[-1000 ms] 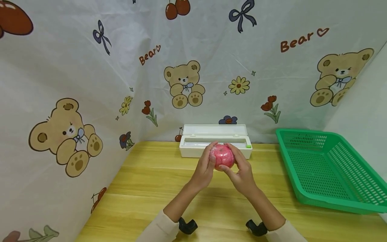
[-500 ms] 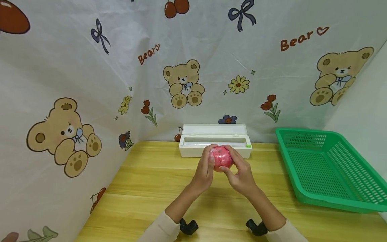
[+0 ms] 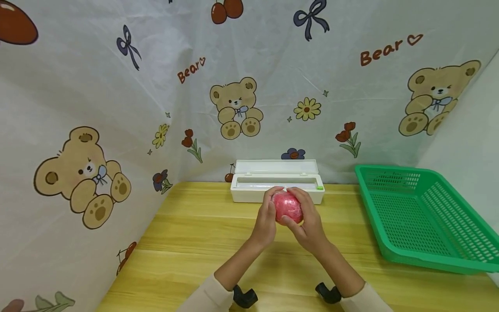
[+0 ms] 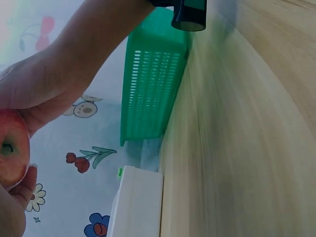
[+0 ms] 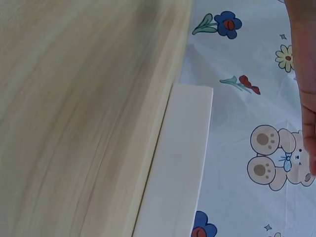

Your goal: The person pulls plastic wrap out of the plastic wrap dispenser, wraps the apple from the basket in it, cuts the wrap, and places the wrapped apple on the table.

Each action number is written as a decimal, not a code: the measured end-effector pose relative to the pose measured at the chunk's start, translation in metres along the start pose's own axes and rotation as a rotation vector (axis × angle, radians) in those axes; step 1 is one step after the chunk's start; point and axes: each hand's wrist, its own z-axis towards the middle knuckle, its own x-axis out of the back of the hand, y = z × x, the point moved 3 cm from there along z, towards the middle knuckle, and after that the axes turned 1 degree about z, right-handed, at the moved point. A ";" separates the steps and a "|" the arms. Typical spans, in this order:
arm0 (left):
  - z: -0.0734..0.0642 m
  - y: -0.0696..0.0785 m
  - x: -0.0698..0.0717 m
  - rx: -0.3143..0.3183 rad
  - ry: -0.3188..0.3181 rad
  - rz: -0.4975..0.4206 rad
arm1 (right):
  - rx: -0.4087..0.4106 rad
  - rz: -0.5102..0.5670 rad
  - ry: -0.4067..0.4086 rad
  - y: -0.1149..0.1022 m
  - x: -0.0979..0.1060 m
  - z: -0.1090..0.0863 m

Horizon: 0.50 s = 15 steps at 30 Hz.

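Observation:
A red apple [image 3: 287, 208] with a shiny clear wrapping is held up between both hands, above the wooden table in the head view. My left hand [image 3: 266, 222] grips its left side, fingers bent over the far edge. On the right side my right hand [image 3: 310, 225] grips it, the thumb lying across the near face. The left wrist view shows the apple [image 4: 12, 148] from its hollow end, partly cut off by the frame. Just behind the hands stands a long white box [image 3: 249, 196] with its lid raised and a green tab at its right end.
A green plastic basket [image 3: 390, 249] stands on the right of the wooden table [image 3: 187, 242]. A white cloth printed with bears [image 3: 238, 108] hangs behind and along the left. Black wrist devices [image 3: 245, 297] sit under both forearms.
The apple has turned a little in the hands, and a dark spot seen earlier on its upper face no longer shows. Fingers of both hands have shifted slightly around it.

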 end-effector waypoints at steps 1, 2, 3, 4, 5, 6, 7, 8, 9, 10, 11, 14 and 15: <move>0.000 0.001 0.000 -0.042 0.004 0.047 | 0.002 0.005 0.017 0.000 -0.001 0.000; -0.001 0.002 -0.001 -0.086 0.011 0.095 | 0.006 0.010 0.034 -0.001 -0.002 0.000; -0.001 0.003 -0.001 -0.127 0.021 0.142 | 0.011 0.014 0.049 -0.001 -0.002 -0.001; -0.002 0.003 -0.002 -0.159 0.031 0.182 | 0.014 0.019 0.062 0.000 -0.003 -0.001; -0.002 0.003 -0.002 -0.185 0.046 0.218 | 0.019 0.022 0.072 0.000 -0.004 -0.002; -0.003 0.003 -0.003 -0.201 0.057 0.241 | 0.023 0.023 0.078 0.000 -0.005 -0.003; -0.004 0.003 -0.003 -0.211 0.070 0.255 | 0.023 0.021 0.081 0.001 -0.006 -0.003; -0.005 0.003 -0.003 -0.216 0.081 0.268 | 0.027 0.018 0.085 0.001 -0.007 -0.004; -0.005 0.003 -0.003 -0.219 0.093 0.281 | 0.028 0.012 0.087 0.001 -0.008 -0.004; -0.006 0.003 -0.003 -0.222 0.102 0.292 | 0.029 0.003 0.088 0.001 -0.008 -0.004; -0.006 0.003 -0.003 -0.227 0.113 0.304 | 0.031 -0.008 0.088 0.000 -0.009 -0.004; -0.008 0.004 -0.003 -0.234 0.144 0.340 | 0.045 -0.041 0.088 0.000 -0.011 -0.004; -0.008 0.004 -0.003 -0.236 0.152 0.347 | 0.052 -0.050 0.088 0.000 -0.012 -0.003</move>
